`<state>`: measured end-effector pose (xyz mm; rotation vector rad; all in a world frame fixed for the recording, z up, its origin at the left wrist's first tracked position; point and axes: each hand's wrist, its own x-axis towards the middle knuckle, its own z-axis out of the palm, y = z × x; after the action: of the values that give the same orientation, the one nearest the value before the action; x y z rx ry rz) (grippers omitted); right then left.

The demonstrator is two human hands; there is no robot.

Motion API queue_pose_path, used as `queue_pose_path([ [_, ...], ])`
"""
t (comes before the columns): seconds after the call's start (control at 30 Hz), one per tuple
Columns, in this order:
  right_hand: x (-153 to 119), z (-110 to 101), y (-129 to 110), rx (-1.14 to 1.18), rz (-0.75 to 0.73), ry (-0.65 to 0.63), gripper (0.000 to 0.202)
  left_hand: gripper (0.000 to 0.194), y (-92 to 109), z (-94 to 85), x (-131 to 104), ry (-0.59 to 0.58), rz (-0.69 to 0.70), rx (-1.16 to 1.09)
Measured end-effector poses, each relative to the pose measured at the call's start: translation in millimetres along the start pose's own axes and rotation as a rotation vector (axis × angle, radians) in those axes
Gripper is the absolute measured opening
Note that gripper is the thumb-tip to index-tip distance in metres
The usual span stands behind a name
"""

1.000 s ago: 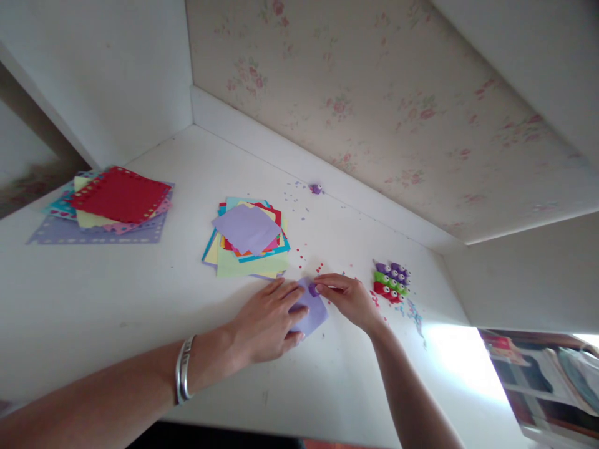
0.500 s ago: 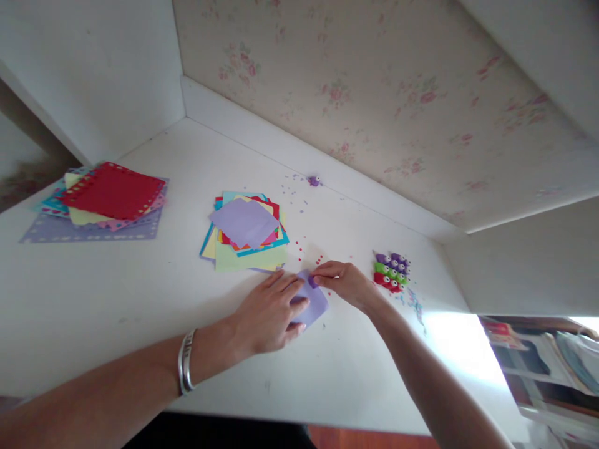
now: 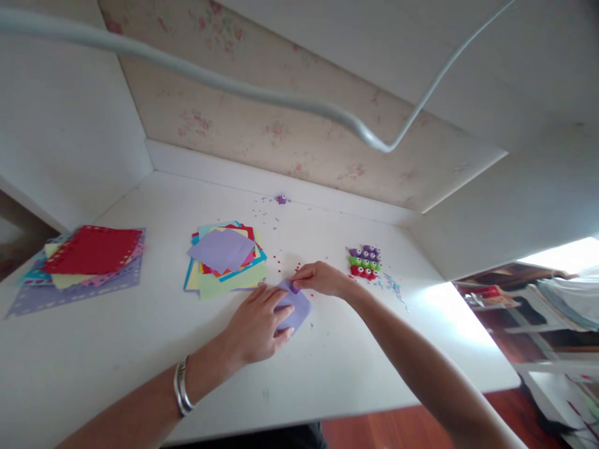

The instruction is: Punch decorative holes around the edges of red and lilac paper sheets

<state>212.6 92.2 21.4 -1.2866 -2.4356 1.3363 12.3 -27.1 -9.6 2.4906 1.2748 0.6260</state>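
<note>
A light purple paper sheet [image 3: 299, 310] lies on the white table. My left hand [image 3: 259, 322] rests flat on its left part, fingers spread. At the sheet's upper corner, my right hand [image 3: 318, 278] pinches a small dark purple object [image 3: 294, 286], partly hidden by the fingers. Left of the hands is a stack of coloured papers with a light purple sheet [image 3: 222, 250] on top. Rows of small purple, green and red figures with round eyes [image 3: 365, 263] stand to the right. One more purple figure [image 3: 281, 199] sits near the back edge.
At the far left lies a pile of papers with punched edges, a red sheet [image 3: 93, 251] uppermost. Tiny paper bits [image 3: 390, 285] are scattered on the table [image 3: 224, 399]. A pale cable [image 3: 262, 93] crosses the upper view. Shelves with items stand at the right.
The camera view has shifted, so the table's things appear further left, and the pale cable has come into view. Both hands keep their places on the purple sheet.
</note>
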Motion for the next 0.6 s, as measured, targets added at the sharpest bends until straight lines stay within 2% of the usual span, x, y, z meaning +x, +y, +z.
queue_pose_path([
  [0.1,-3.4,-7.0,3.2,0.077,0.024,0.001,0.021,0.036,-0.3,-0.1,0.0,-0.007,-0.002,0.008],
  [0.3,-11.9,-31.3,21.7,-0.046,0.197,0.245,0.025,0.038,-2.1,0.1,0.8,-0.04,-0.002,0.02],
  [0.43,-23.9,-40.7,20.8,-0.186,0.13,0.354,0.024,0.038,-3.5,0.5,1.4,-0.042,-0.006,0.017],
  [0.6,-30.6,-26.3,11.5,-0.363,0.037,0.373,0.021,0.038,-4.7,1.6,3.0,-0.043,-0.011,0.014],
])
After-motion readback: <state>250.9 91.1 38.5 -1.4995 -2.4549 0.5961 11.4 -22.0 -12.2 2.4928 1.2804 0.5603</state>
